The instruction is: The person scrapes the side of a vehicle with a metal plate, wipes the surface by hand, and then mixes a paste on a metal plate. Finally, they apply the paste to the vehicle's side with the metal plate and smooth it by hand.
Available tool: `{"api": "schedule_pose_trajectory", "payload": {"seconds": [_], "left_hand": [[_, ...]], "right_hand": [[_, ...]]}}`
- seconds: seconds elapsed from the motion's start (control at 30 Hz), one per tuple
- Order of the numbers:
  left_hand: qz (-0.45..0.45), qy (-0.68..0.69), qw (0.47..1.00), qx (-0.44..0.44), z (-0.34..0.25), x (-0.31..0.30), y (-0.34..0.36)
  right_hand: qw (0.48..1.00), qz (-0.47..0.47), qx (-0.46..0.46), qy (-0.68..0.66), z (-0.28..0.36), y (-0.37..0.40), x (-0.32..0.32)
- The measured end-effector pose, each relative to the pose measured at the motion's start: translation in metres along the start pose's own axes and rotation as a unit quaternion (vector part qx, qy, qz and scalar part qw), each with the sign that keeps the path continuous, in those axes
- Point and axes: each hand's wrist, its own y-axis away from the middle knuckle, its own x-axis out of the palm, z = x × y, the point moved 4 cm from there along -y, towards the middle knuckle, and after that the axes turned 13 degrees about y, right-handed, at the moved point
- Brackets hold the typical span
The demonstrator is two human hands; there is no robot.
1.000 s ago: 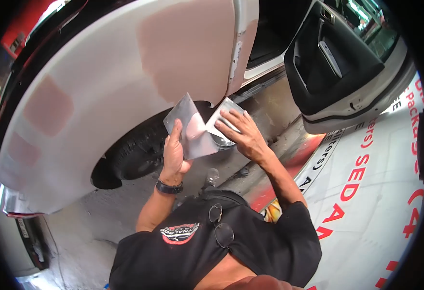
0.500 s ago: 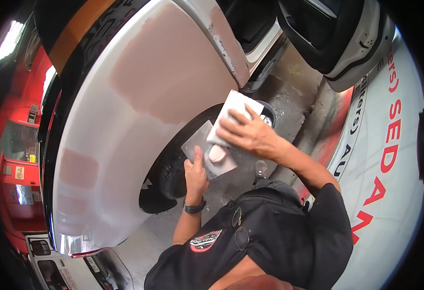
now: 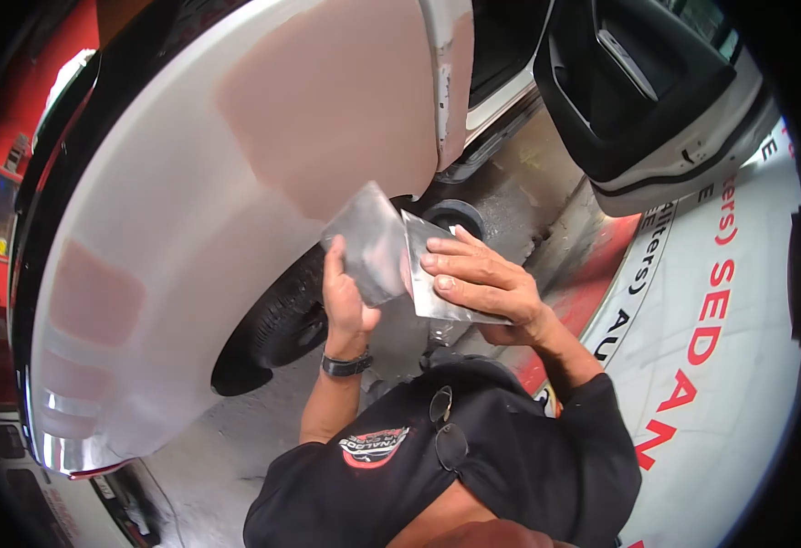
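In my left hand (image 3: 349,301) is a flat greyish mixing plate (image 3: 366,247), blurred by motion, with my thumb along its near edge. My right hand (image 3: 487,279) grips a flat, shiny metal putty spreader (image 3: 432,297), fingers laid over its face. The spreader's edge meets or lies very close to the plate's right side. Between them shows a little pinkish putty (image 3: 406,267), mostly hidden. Both hands are in front of the wheel arch of a white car panel (image 3: 177,205), which bears a large pinkish-beige patch (image 3: 318,100) and smaller patches (image 3: 99,294).
A dark tyre (image 3: 277,320) sits under the panel. Beyond my hands a round dark tub (image 3: 460,217) stands on the wet floor. An open car door (image 3: 647,100) is at upper right. A white banner with red lettering (image 3: 706,338) runs along the right.
My right hand has turned and come lower, so the spreader now stands at the plate's right side. The plate has tilted upward, and the putty lump is mostly covered. The view has shifted.
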Motion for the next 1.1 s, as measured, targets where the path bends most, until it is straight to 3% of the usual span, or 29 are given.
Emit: {"api": "schedule_pose_trajectory", "payload": {"seconds": [0.07,0.13,0.2,0.27,0.33,0.37,0.5,0.57,0.63,0.73,0.9,1.1], "left_hand": [[0.138,0.143,0.967,-0.158,0.012,0.015,0.003],[0.185,0.191,0.938,-0.220,0.014,0.029,0.009],[0.056,0.089,0.984,-0.144,0.007,0.030,0.009],[0.043,-0.048,0.996,-0.054,-0.008,0.025,0.011],[0.055,-0.054,0.996,-0.035,-0.024,0.029,0.013],[0.058,-0.076,0.995,0.017,-0.034,0.036,0.017],[0.056,-0.151,0.971,0.175,-0.065,0.051,0.030],[0.025,-0.320,0.907,0.273,-0.073,0.015,0.026],[0.024,-0.389,0.863,0.320,-0.082,0.011,0.033],[0.054,-0.333,0.891,0.304,-0.090,0.019,0.047],[0.049,-0.192,0.963,0.181,-0.105,0.037,0.074],[-0.020,-0.317,0.926,0.203,-0.158,-0.008,0.074]], "right_hand": [[0.998,-0.051,-0.024,-0.028,0.012,-0.019,0.006],[0.997,0.023,-0.046,0.051,0.008,-0.024,0.017],[0.984,0.071,-0.037,0.161,0.001,-0.023,0.024],[0.960,0.105,0.029,0.256,-0.025,-0.014,0.021],[0.887,0.193,0.042,0.416,-0.037,-0.008,0.019],[0.887,0.189,0.036,0.419,-0.040,-0.003,0.020],[0.917,0.025,0.066,0.393,0.001,-0.012,0.022],[0.905,0.022,0.022,0.425,0.030,-0.026,0.034],[0.895,0.013,-0.005,0.447,0.051,-0.035,0.048],[0.887,0.012,-0.012,0.462,0.064,-0.043,0.065],[0.878,0.053,-0.021,0.476,0.083,-0.042,0.102],[0.908,0.088,0.002,0.409,0.106,-0.024,0.127]]}}
